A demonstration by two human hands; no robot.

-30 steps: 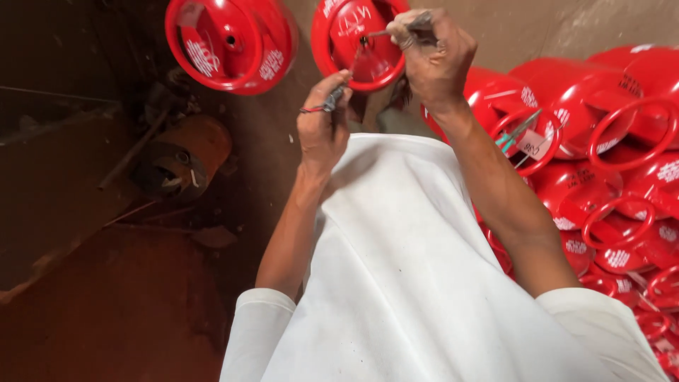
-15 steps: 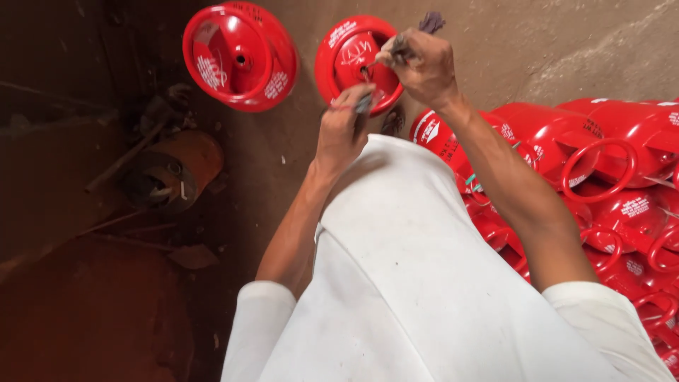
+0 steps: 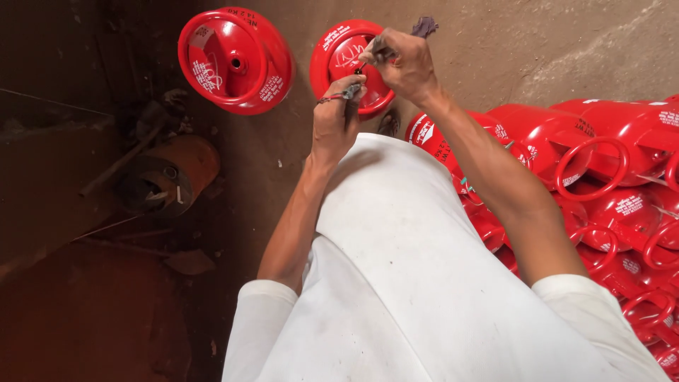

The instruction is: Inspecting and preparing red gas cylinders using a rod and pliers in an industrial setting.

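Left hand [image 3: 336,120] pinches a small dark tool [image 3: 351,92]; right hand [image 3: 399,64] grips a thin brush [image 3: 396,44], both over an upright red cylinder [image 3: 346,60]. Second cylinder [image 3: 237,60] nearby.

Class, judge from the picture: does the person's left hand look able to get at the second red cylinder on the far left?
Probably yes: the left hand is busy at the nearer cylinder, but bare floor separates it from the far cylinder.

Your left hand [image 3: 336,120] and right hand [image 3: 403,67] were bare, as were both forearms to above the elbow. You wore a white short-sleeved garment [image 3: 424,283], loosely draped, faintly soiled with small dark specks, its sleeves ending in plain hemmed cuffs.
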